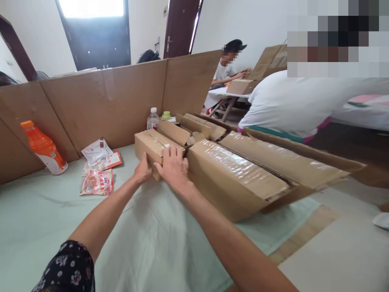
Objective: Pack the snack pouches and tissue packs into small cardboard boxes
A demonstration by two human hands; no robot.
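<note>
Several fingers of the right hand (176, 167) lie extended and spread over the top of a small taped cardboard box (148, 140), its thumb held apart toward the left hand; that grip is loose, not clenched. The left hand (142, 169) touches the box's near side with its thumb pointing up; its other fingers are mostly hidden, so I cannot tell how tightly it closes.

Both forearms reach forward and converge on the box, the left one emerging from a dark floral sleeve (67, 265). The right palm faces down, while the left hand stands more on edge.

The small box is directly under the right hand and just in front of the left, on a pale green cloth (106, 243). Just right of it sits a larger taped carton (225, 170), and behind it are open cardboard flaps (173, 132) and a clear plastic bottle (153, 120). Left of the hands, well apart from them, lie a pink food packet (99, 182) and a tilted orange bottle (45, 148) near a cardboard partition (112, 95).
</note>
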